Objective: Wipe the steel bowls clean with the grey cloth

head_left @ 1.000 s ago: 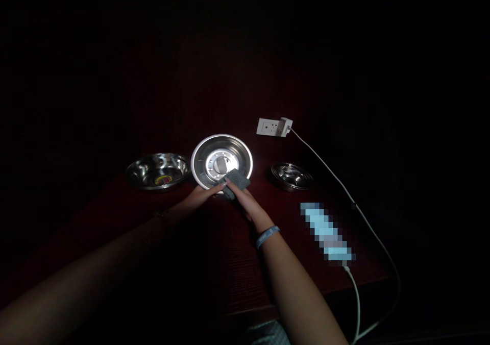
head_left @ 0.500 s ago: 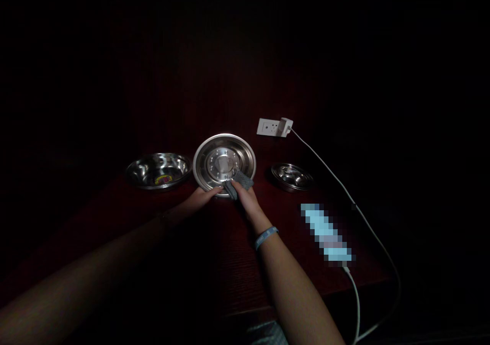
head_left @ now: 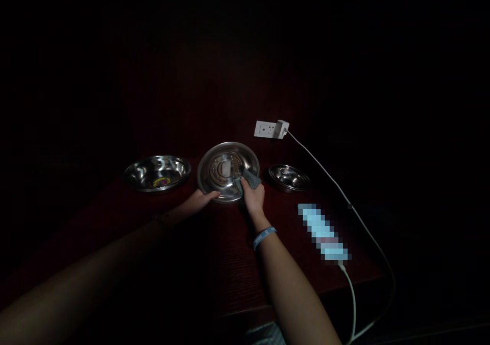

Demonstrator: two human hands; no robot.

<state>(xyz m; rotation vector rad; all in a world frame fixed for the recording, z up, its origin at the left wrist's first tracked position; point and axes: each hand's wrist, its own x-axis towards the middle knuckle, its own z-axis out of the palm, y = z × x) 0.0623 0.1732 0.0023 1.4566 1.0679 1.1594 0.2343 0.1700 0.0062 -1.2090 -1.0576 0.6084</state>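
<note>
A round steel plate or shallow bowl (head_left: 214, 169) is held tilted up, its hollow side facing me, with a pale patch at its centre. My left hand (head_left: 201, 201) grips its lower left rim, thumb over the edge and the other fingers hidden behind. In my right hand (head_left: 253, 198) is a folded grey cloth (head_left: 252, 179), pressed against the lower right of the steel plate. A blue band circles my right wrist.
On the dark red table (head_left: 237, 263), a steel bowl (head_left: 174, 171) with a yellow sticker stands left and a smaller steel dish (head_left: 289, 176) right. A blurred-out phone (head_left: 323, 232) lies nearer, its white cable (head_left: 325, 169) running to a wall socket (head_left: 264, 129).
The plate has tipped further back. My right hand has shifted slightly right with the cloth, away from my left thumb. My left hand keeps its hold on the rim.
</note>
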